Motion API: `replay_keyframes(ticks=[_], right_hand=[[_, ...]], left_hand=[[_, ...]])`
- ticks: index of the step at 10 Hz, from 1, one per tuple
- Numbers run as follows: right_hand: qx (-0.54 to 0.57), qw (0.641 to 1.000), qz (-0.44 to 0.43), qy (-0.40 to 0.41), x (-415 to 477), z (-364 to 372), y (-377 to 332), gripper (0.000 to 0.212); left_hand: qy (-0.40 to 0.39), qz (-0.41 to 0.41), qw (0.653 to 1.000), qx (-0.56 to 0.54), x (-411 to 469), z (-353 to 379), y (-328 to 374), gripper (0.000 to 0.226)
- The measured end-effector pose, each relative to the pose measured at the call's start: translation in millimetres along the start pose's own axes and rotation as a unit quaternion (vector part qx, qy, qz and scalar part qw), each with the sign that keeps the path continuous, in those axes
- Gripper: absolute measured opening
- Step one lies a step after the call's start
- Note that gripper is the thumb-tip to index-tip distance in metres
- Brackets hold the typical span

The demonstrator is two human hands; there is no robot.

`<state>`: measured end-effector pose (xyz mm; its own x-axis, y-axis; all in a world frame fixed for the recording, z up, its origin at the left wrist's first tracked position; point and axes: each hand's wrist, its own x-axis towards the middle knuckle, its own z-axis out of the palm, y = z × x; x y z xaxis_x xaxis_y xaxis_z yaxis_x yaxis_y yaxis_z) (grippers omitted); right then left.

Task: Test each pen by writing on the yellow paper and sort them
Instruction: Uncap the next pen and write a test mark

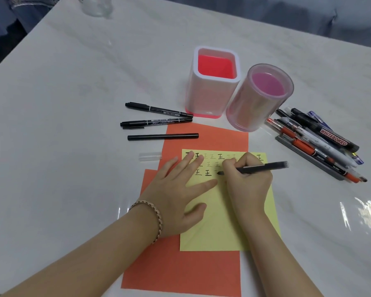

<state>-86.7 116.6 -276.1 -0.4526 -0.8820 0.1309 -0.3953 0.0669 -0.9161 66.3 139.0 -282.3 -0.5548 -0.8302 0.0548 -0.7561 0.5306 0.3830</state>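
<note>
while tight round black pen [263, 167], right hand [248, 185] by flat left hand [176, 198] on yellow paper [219, 228]; holders [210, 97] beyond.

Bare forearms; a rose-gold link bracelet [154, 213] circles the left wrist.

three pens [156, 121] left of holders [206, 97], pen pile [321, 136] right of them

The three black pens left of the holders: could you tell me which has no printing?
The plain pen nearest the person, overlapping the orange paper; the others carry white lettering.
</note>
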Motion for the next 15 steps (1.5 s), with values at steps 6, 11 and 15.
replay_keyframes(ticks=[6, 11, 15], right_hand=[[0.010, 1.000, -0.010, 0.001, 0.0, 1.3, 0.0, 0.024], [0.010, 1.000, 0.001, -0.010, -1.2, -0.6, -2.7, 0.025], [-0.002, 1.000, 0.011, 0.024, -1.4, -1.3, -2.4, 0.024]], left_hand=[[0.000, -0.001, 1.000, 0.001, 0.0, -0.2, 0.1, 0.047], [0.003, 0.000, 1.000, 0.005, 0.5, -0.3, 0.2, 0.047], [0.012, 0.007, 1.000, 0.008, 0.0, 1.8, -1.1, 0.047]])
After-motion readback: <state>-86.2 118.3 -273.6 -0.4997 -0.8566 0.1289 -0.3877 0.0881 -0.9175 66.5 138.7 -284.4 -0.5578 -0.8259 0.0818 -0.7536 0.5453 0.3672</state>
